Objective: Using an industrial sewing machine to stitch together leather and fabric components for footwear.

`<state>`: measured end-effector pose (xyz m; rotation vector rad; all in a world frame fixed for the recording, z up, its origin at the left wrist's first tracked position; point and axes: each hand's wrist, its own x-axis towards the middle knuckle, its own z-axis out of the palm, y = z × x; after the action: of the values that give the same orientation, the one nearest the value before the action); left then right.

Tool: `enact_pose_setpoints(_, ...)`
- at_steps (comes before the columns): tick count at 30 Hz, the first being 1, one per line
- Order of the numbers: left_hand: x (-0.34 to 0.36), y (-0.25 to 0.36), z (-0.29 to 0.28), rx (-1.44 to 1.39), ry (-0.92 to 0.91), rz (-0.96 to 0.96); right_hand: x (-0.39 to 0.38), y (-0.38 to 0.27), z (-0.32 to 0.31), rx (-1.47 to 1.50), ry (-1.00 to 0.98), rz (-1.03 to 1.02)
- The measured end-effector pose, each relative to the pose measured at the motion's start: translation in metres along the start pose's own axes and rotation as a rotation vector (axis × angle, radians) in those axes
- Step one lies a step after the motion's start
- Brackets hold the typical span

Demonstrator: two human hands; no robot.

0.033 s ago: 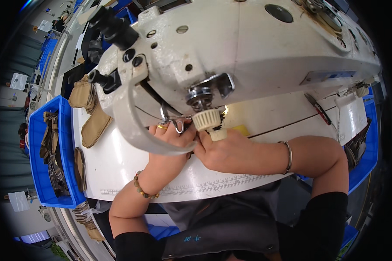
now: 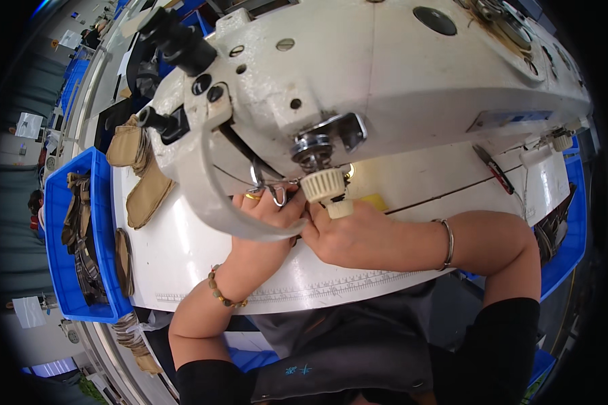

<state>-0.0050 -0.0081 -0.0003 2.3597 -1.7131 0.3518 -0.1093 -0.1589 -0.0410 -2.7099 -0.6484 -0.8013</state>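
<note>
Machine [image 2: 385, 74] slightly rightward, dark piece [image 2: 294, 241] between left grip [image 2: 269, 213] and right grip [image 2: 338, 237].

Head view, one: wide fisheye, left unit of a side-by-side pair worn on the person's head. Facing: downward, over the sewing machine [image 2: 398, 74] to the left hand [image 2: 267, 212], right hand [image 2: 341, 236] and white tabletop [image 2: 182, 250]. Range: close; machine fills the upper middle. Orientation: upright, unmirrored. Field: wearer's apron [image 2: 344, 364] at lower edge, curtains [image 2: 20, 209] far left; straight edges bowed.
</note>
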Motion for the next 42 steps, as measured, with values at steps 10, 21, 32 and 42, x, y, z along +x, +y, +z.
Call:
enact_pose_setpoints(10, 0.001, 0.001, 0.006, -0.168, -0.053, -0.102, -0.001, 0.000, 0.002, -0.034, 0.006, -0.011)
enact_pose_setpoints(21, 0.008, 0.001, 0.008, -0.113, 0.027, -0.068, 0.000, 0.001, -0.009, -0.280, -0.091, 0.014)
enact_pose_setpoints(32, 0.001, -0.006, 0.001, -0.059, 0.059, -0.018, 0.003, 0.004, -0.011, -0.085, -0.061, 0.047)
enact_pose_setpoints(42, 0.000, -0.001, -0.006, -0.026, 0.008, -0.019, -0.001, 0.000, -0.005, -0.003, -0.020, 0.052)
